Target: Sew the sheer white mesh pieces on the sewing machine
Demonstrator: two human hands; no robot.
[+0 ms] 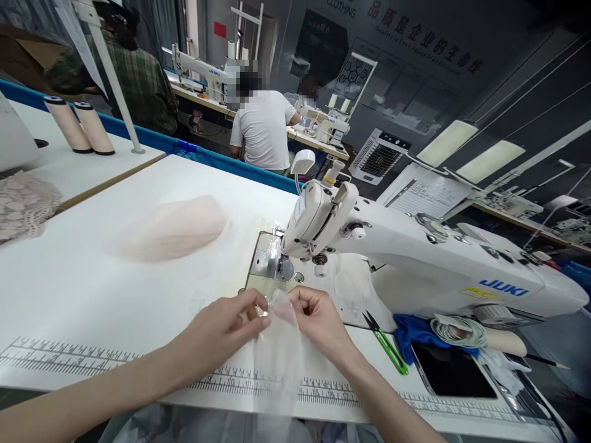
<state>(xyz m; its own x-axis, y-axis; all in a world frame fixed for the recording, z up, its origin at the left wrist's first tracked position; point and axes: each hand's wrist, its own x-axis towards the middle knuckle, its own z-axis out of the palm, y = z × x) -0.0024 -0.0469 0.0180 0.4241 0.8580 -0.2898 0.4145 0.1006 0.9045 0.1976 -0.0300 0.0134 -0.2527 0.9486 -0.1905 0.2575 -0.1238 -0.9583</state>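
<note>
A strip of thin, sheer white fabric hangs over the table's front edge, its upper end just in front of the sewing machine's needle plate. My right hand pinches the top right of this fabric between thumb and fingers. At its top left edge, the curled thumb and fingers of my left hand are closed on the fabric. Above both hands stands the needle head of a white JUKI sewing machine; the fabric lies short of its presser foot.
Green thread snips, a phone and a blue cloth lie at right. A sheer pinkish piece rests on the left. Thread cones and lace are farther left. People sit beyond the blue-edged table.
</note>
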